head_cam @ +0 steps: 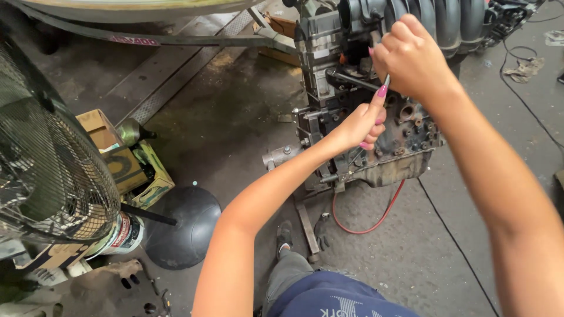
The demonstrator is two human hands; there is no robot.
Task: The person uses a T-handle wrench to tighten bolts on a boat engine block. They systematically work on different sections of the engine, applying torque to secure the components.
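Both hands work at one engine block (376,126) standing on the concrete floor (235,129): the left hand (361,126) is clenched on a slim metal tool (385,82), and the right hand (411,56) is closed on the tool's top. The block is grey, grimy and rust-stained, with one red hose (376,220) looping beneath it.

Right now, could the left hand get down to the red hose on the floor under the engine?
Probably yes. The left hand is at the engine side, and the red hose loops on bare floor just below it, with nothing lying between. Its fingers touch a thin tool, though.
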